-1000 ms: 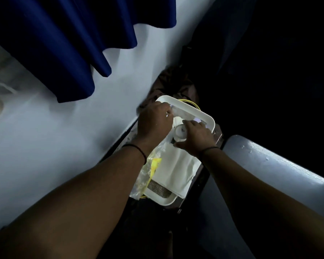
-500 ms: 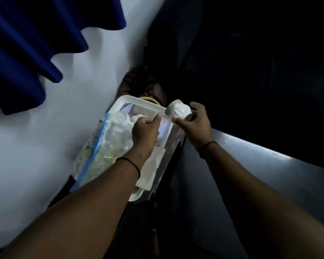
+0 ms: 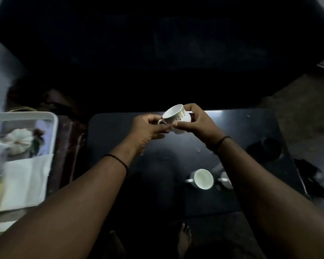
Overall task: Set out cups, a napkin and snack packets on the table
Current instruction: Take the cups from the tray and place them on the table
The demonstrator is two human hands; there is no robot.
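White patterned teacup (image 3: 176, 116), tilted, held above the dark table (image 3: 251, 128) between both hands: right hand (image 3: 200, 122) grips its body, left hand (image 3: 148, 128) pinches its handle. Second cup (image 3: 203, 179) stands on the table, nearer the person.

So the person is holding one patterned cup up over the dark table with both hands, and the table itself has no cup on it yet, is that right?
Not quite. The head view shows both hands, left hand and right hand, holding the patterned cup over the dark table, but a white cup already stands on the table, near the right forearm.
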